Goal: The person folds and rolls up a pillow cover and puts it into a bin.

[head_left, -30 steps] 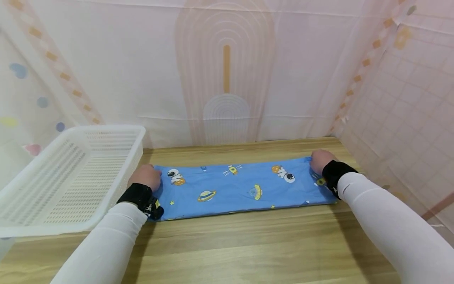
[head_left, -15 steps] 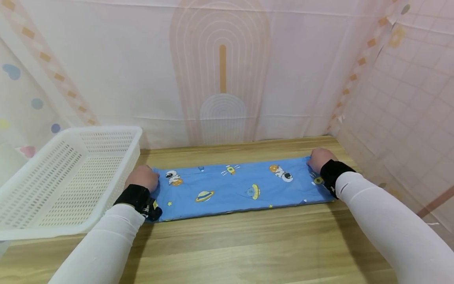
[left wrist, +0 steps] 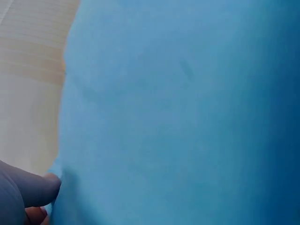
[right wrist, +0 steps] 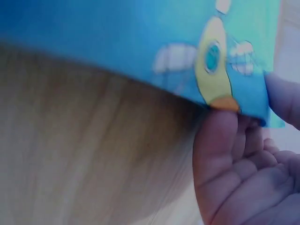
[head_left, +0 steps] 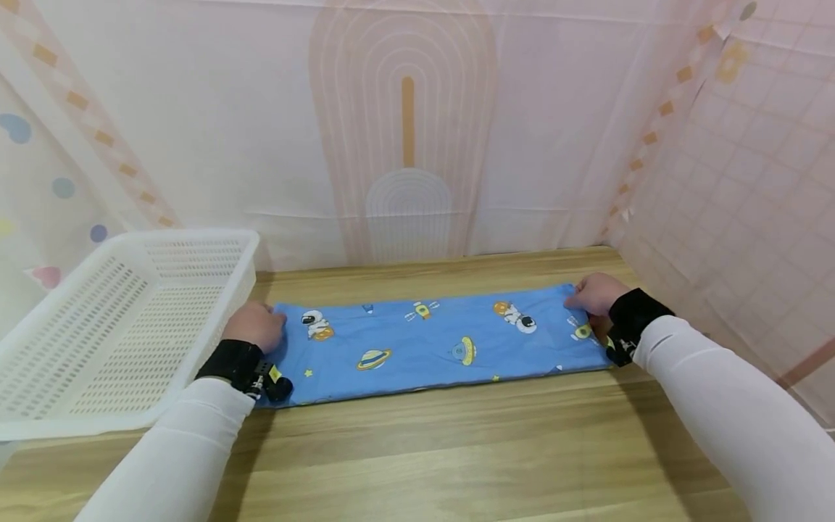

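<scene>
- The right hand (head_left: 596,293) has turned and shifted toward the right of the frame since half a second ago, bringing its thumb into sight at the far right corner of a blue cloth (head_left: 407,335), which lies nearly where it did.
- A pale printed backdrop (head_left: 274,109) fills the upper frame, arches at its center and a grid pattern at right.
- Below it spreads a wood-grain tabletop (head_left: 417,449), across the lower frame.
- A white plastic basket (head_left: 78,426), slotted and shallow, occupies the left of the frame, cut off by its edge.
- The blue cloth, a long, slightly wrinkled strip, stretches across the middle of the frame, over the tabletop and right of the basket.
- A white left sleeve (head_left: 169,449) and a white right sleeve (head_left: 730,413) reach in from the lower corners.
- The left hand (head_left: 254,326), just beside the basket, pinches the cloth's upper left corner; its thumb presses the edge in the left wrist view.
- The right hand pinches the upper right corner, thumb and fingers at the cloth's end.
- Black wristbands (head_left: 228,362) carry small cameras (head_left: 279,390).
- Smallest are the cloth's prints: astronauts (head_left: 314,325), a ringed planet (head_left: 374,359) and a saucer (head_left: 464,351).
</scene>
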A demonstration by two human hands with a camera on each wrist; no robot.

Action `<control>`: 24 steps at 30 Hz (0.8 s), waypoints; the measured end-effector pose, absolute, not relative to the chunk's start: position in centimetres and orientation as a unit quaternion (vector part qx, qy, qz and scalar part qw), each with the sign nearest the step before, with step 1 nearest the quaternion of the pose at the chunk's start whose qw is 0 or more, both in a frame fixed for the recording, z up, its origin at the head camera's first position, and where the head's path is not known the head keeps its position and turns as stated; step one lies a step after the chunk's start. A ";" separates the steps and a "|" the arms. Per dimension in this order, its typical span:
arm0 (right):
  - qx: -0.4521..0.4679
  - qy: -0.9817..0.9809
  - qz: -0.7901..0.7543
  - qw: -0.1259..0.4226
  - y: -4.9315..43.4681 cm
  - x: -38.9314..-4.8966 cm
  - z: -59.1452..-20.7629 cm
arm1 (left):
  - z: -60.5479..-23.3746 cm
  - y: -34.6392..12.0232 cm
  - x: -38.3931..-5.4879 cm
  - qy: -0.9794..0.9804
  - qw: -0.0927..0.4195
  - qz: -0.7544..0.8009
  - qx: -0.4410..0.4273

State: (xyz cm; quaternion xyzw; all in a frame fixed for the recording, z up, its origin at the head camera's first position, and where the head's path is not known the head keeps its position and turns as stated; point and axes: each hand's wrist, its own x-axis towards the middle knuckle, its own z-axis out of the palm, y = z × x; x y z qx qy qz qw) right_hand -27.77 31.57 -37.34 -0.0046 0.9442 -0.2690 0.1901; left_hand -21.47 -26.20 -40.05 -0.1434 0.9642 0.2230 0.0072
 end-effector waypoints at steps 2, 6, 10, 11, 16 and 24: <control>0.001 0.934 -0.294 0.202 31.7 -27.6 -37.2 | -40.0 -26.3 -21.3 0.964 0.004 0.223 -0.143; 0.007 0.914 -0.335 0.229 31.9 -27.2 -36.9 | -39.9 -26.3 -21.2 0.960 0.011 0.236 -0.151; 0.013 0.895 -0.363 0.258 32.0 -27.0 -37.0 | -40.1 -26.5 -21.1 0.962 0.023 0.232 -0.142; 0.014 0.892 -0.367 0.263 32.0 -26.9 -37.0 | -40.1 -26.6 -21.1 0.963 0.027 0.228 -0.141; 0.018 0.884 -0.380 0.273 32.2 -27.1 -37.4 | -39.9 -27.0 -21.0 0.973 0.035 0.198 -0.114; 0.020 0.916 -0.325 0.235 31.9 -27.3 -37.8 | -40.5 -27.5 -21.5 0.976 0.035 0.184 -0.111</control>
